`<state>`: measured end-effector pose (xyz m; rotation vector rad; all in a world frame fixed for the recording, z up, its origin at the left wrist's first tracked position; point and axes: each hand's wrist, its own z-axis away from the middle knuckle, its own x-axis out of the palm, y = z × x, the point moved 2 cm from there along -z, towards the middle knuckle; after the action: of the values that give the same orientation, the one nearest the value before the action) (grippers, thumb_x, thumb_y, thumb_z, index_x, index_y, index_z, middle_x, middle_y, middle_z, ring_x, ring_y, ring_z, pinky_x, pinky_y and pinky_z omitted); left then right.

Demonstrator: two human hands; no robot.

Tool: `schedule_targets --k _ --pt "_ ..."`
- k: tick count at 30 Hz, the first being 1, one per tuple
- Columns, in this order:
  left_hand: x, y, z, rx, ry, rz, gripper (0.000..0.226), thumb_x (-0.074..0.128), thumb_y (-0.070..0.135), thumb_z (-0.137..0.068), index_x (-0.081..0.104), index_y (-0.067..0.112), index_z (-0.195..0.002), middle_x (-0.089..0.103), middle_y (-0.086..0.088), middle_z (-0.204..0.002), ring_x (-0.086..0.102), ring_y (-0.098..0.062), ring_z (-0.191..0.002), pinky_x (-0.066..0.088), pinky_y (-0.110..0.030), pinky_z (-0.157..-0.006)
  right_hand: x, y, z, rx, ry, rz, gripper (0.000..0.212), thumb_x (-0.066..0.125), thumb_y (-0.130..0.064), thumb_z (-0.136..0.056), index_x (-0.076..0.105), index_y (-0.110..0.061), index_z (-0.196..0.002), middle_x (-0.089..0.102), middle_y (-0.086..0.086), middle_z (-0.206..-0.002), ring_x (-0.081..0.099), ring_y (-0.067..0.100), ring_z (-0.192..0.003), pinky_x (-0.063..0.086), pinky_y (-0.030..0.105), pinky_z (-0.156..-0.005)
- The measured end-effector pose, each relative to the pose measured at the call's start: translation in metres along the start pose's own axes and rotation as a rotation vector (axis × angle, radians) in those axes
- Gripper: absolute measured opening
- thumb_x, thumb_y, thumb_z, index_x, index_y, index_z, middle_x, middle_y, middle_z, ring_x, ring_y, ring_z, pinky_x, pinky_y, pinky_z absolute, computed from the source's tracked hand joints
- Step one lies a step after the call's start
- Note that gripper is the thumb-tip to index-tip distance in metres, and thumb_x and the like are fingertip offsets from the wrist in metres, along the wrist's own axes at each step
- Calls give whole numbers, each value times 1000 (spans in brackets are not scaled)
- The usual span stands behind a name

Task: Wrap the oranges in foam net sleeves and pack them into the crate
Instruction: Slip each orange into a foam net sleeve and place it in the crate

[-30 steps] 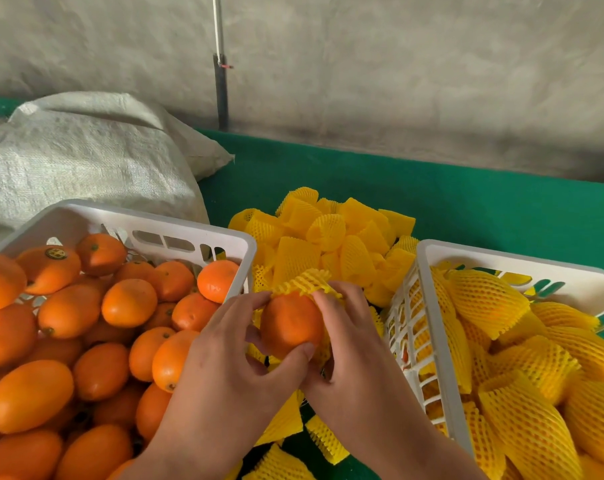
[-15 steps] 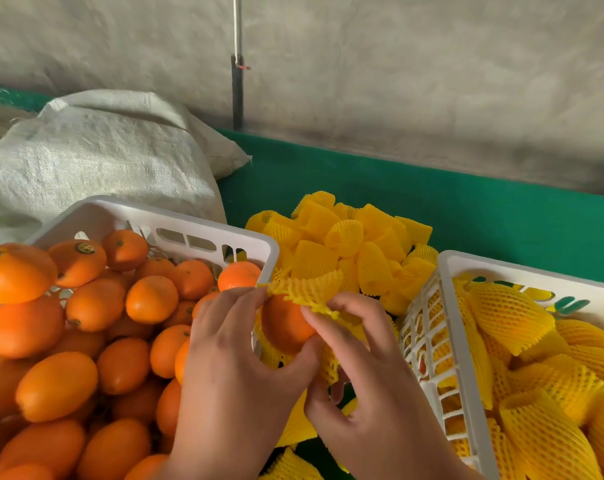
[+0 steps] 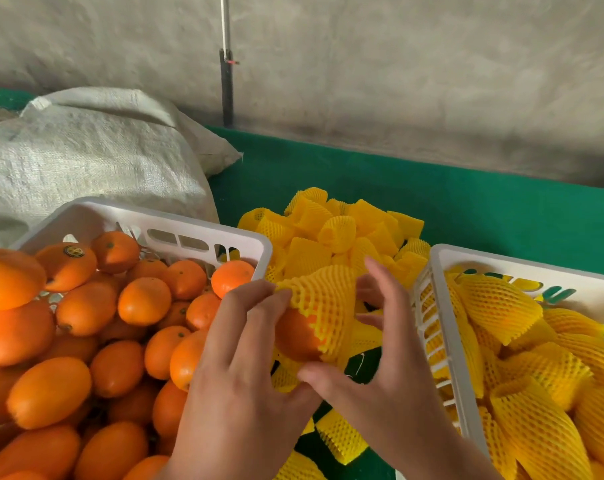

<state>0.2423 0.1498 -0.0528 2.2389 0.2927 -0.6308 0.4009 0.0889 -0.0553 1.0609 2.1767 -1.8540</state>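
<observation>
Between the two crates an orange [image 3: 295,336] sits partly inside a yellow foam net sleeve [image 3: 323,303], which covers its far and right side. My left hand [image 3: 238,368] grips the orange and the sleeve's left edge, thumb underneath. My right hand [image 3: 383,358] is on the sleeve's right side with its fingers spread; its thumb touches the orange's underside. A white crate [image 3: 203,230] on the left is heaped with bare oranges [image 3: 86,306]. A second white crate [image 3: 446,341] on the right holds several oranges wrapped in sleeves [image 3: 501,306].
A pile of loose yellow sleeves [image 3: 338,230] lies on the green table [image 3: 467,209] between and behind the crates, with more under my hands. A grey woven sack [image 3: 86,154] rests at the back left against a grey wall.
The sleeve has been pulled further down over the orange, now covering most of its top and right side. My right hand's fingers have opened and spread off the sleeve. The view shifted slightly.
</observation>
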Motion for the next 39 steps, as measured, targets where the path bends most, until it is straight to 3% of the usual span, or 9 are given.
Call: schedule_targets --k 5,12,16,20,25,29,32,34,39 --pt "3 4 1 89 -65 -52 49 63 35 -85 59 17 -130 52 2 -136 49 -7 -127 42 -14 -105 6 3 1 83 -77 -91 118 83 -81 -59 15 -62 -154 43 -35 -143 48 -4 -131 59 29 -93" --pt "6 6 0 111 -106 -113 57 62 44 -85 63 12 -132 53 0 -138 52 -16 -130 55 -29 -95 8 2 0 118 3 -172 104 88 -69 -66 29 -56 -151 54 -26 -131 60 -2 -115 62 21 -72" --pt "9 5 2 103 -115 -90 52 77 41 -91 65 15 -134 52 5 -137 52 -10 -130 45 -19 -105 3 11 -4 188 134 -60 102 82 -80 -62 28 -60 -146 50 -30 -129 60 3 -113 64 32 -76" --pt "10 9 3 149 -155 -68 49 75 42 -86 69 19 -129 56 9 -133 56 -5 -125 43 -14 -104 -1 19 -5 186 222 25 101 76 -85 -63 23 -62 -145 44 -37 -127 54 -2 -116 58 23 -79" --pt "7 13 3 166 -157 -6 22 62 33 -91 75 22 -105 65 13 -115 63 -3 -110 49 -15 -95 -3 27 -8 172 247 14 104 80 -75 -65 21 -61 -149 44 -33 -135 51 0 -124 59 36 -91" --pt "2 9 2 -10 -168 161 26 51 45 -102 64 25 -114 60 15 -119 64 -6 -110 53 -13 -80 -8 27 -12 102 188 -9 109 85 -70 -68 20 -55 -154 44 -30 -141 49 -3 -128 61 29 -86" --pt "7 -1 -3 -425 -287 478 62 47 79 -91 45 47 -144 55 21 -141 62 -1 -122 61 -25 -82 -5 22 -9 17 70 -13 109 87 -61 -75 18 -51 -158 43 -28 -145 48 0 -133 60 21 -84" --pt "12 -4 -4 -635 -418 808 70 56 82 -83 38 61 -147 53 25 -146 64 -6 -124 64 -37 -84 1 20 -6 -54 -14 0 104 84 -59 -80 17 -48 -160 40 -27 -148 45 3 -137 58 18 -87" --pt "14 -9 -10 -610 -460 941 47 70 62 -90 58 50 -134 69 5 -135 69 -21 -120 62 -43 -91 8 21 -7 -102 -89 18 114 85 -58 -79 7 -50 -162 28 -28 -156 33 -3 -144 51 7 -88"
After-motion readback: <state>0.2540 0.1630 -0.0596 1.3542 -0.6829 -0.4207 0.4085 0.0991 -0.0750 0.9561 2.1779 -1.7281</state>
